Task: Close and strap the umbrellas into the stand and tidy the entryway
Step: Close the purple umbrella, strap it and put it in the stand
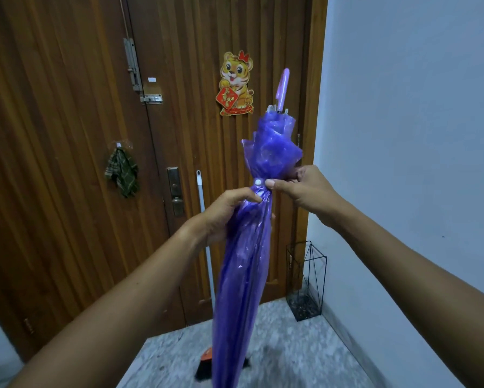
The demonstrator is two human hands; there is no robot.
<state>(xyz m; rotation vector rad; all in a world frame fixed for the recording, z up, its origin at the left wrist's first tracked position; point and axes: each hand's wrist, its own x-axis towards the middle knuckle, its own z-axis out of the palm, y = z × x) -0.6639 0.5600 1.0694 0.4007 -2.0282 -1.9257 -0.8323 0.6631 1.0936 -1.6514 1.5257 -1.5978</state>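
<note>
A folded purple translucent umbrella stands nearly upright in front of me, its pale purple handle pointing up. My left hand grips the gathered canopy just below the strap. The strap's white snap button sits at the narrow waist of the canopy. My right hand pinches the strap right next to that button. A black wire umbrella stand sits on the floor in the corner by the door, with no umbrella in it.
A wooden double door fills the view ahead, with a tiger decoration and a hanging plaid cloth. A broom with a white pole leans on the door, its bristles on the speckled floor. A white wall stands at right.
</note>
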